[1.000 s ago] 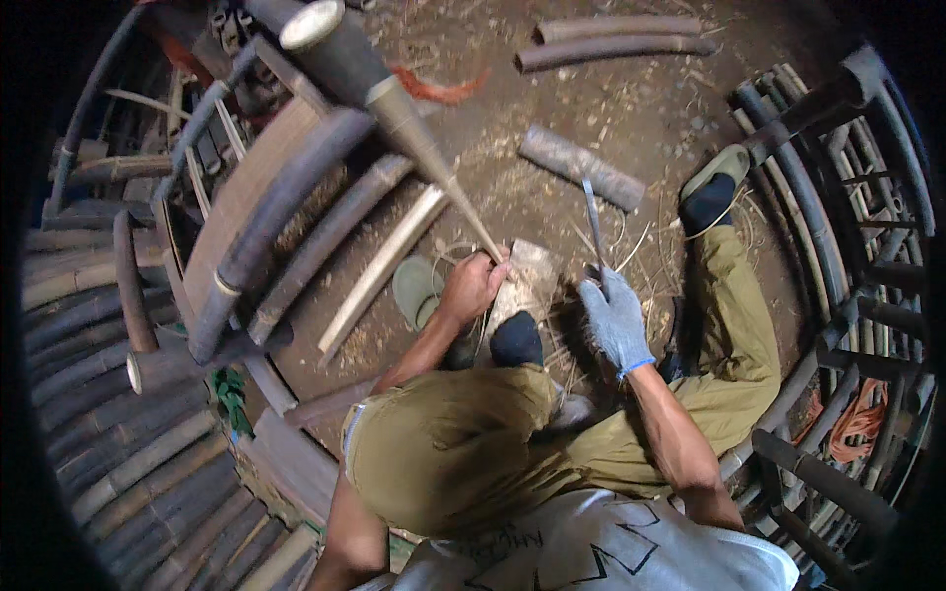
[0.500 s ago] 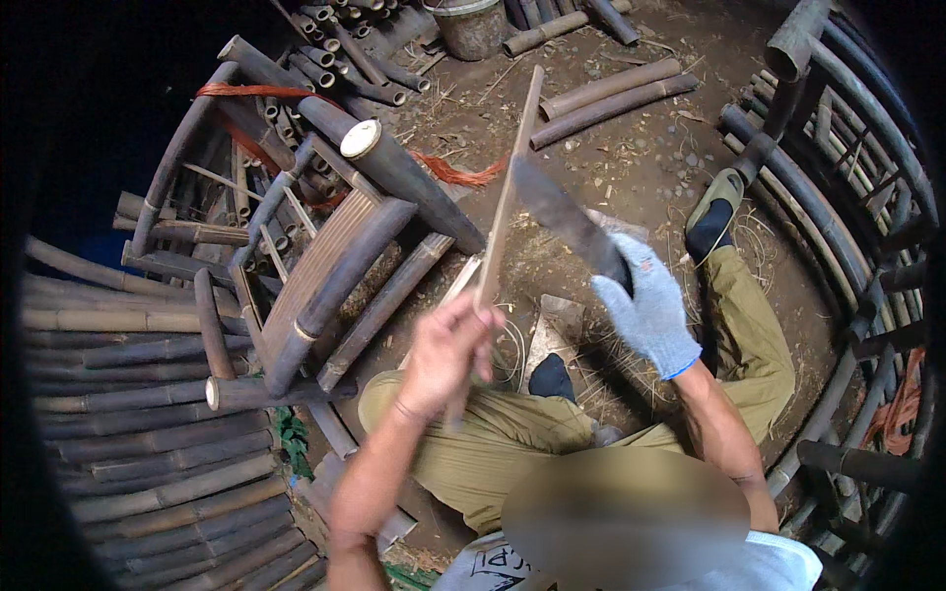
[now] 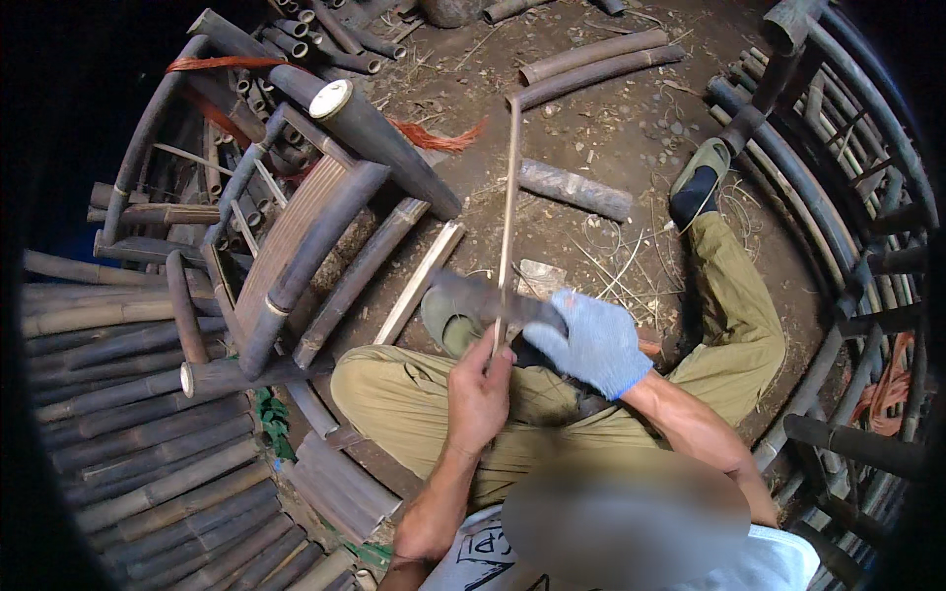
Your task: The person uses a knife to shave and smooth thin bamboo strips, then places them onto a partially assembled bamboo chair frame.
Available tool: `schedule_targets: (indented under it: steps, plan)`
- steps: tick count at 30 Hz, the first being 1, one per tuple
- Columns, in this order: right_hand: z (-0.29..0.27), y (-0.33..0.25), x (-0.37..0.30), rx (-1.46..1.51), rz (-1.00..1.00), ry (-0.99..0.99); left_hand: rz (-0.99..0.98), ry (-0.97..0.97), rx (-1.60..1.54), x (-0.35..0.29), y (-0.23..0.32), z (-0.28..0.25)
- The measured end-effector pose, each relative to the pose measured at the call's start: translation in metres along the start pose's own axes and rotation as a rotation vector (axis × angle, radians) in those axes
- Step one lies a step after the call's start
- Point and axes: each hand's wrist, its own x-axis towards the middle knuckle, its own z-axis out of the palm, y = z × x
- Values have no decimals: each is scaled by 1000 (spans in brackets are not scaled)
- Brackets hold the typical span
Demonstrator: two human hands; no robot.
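Head view: below you, the earth floor (image 3: pixel 611 138) is scattered with shavings, and to your left stands a bamboo frame (image 3: pixel 320 251) with a slatted panel. A cut bamboo length (image 3: pixel 574 190) lies ahead on the ground. The thin strip (image 3: pixel 510 187) rises from your left hand (image 3: pixel 480 399), pointing away from you and standing straighter than half a second ago; your bare fingers pinch it near its lower end. The biggest change is in the knife (image 3: pixel 483 297): it was pointing up and away, and now its blurred blade lies across the strip, just beyond your left fingers. Your gloved right hand (image 3: pixel 596 340) has come in closer, its fingers wrapped round the handle. I judge that this sets you up for working the strip's lower part; whether the edge bites, I cannot tell.
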Motion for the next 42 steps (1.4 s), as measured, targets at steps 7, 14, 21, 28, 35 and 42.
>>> schedule_targets:
  steps: [7, 14, 21, 28, 35, 42]
  plan:
    - [-38, 61, 60, -178, 290, 0, -7, -97, -33, -72, -14, -9]
    - [-78, 143, 100, -85, 471, 106, -424, -223, -277, -129, -26, -41]
    - [-39, -4, 22, 31, 96, 2, -255, -100, -664, 1, 15, -9]
    - [-24, -6, 8, 32, 48, -5, -351, -102, -563, 10, 29, 4]
    - [-24, 24, 48, 21, 242, 117, -203, -111, -431, -38, 4, 6]
    - [-39, 76, 73, -143, 222, 231, -377, -304, -474, -78, 1, -31]
